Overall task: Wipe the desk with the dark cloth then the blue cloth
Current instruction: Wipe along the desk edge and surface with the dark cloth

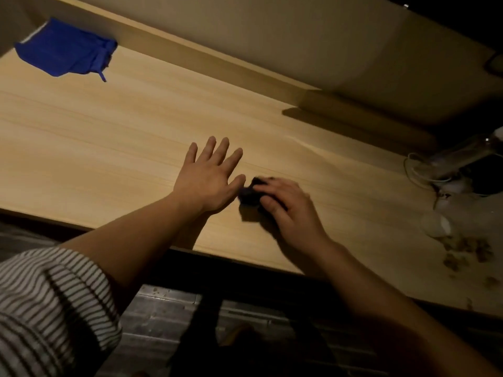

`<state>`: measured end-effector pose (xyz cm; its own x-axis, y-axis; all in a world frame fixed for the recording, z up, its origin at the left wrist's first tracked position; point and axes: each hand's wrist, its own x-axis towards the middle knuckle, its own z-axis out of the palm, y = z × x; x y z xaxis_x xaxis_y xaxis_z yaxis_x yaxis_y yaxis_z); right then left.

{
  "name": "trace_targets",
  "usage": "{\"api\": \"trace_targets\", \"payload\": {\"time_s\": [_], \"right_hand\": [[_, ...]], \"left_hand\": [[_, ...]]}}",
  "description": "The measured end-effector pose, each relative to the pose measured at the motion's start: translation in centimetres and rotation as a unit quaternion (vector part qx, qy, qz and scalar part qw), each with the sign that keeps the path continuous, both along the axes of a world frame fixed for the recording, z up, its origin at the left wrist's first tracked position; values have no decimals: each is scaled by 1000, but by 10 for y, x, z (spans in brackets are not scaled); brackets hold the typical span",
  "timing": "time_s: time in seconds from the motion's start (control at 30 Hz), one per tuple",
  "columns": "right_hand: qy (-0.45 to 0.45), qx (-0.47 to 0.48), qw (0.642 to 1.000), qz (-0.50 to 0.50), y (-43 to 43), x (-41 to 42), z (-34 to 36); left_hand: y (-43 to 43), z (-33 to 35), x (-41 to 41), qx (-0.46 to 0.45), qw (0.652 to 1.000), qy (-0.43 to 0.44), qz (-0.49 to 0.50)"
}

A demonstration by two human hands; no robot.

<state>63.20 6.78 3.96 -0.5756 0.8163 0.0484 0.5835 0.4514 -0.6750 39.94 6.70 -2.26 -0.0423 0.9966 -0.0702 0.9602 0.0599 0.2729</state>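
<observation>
The light wooden desk (pixel 109 137) fills most of the view. My right hand (pixel 288 210) grips a small bunched dark cloth (pixel 249 195) and holds it down on the desk near the front edge. My left hand (pixel 209 176) lies flat on the wood just left of the cloth, fingers spread and straight, thumb close to the cloth. The blue cloth (pixel 65 53) lies crumpled at the far left back corner, against the raised back board, well away from both hands.
At the right end stand a clear bottle (pixel 462 156), a white cable (pixel 416 172) and a small white cup (pixel 436 225). Brown crumbs (pixel 468 248) are scattered beside them. The desk's front edge (pixel 239 258) runs diagonally above a dark floor.
</observation>
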Motion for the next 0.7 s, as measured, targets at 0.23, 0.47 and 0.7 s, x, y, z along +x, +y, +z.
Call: {"api": "trace_targets", "payload": {"time_s": [0.23,0.47,0.7], "right_hand": [[-94,92,991,-19,155,-5,-5],[-162,100,982,-11,263,-11,-25],[-238,79,960,121,292,3,-35]], "left_hand": [[0,1,3,0,1000,11,13],[0,-1,5,-13,999,29,21],[-1,1,6,-21,998,51,25]]}}
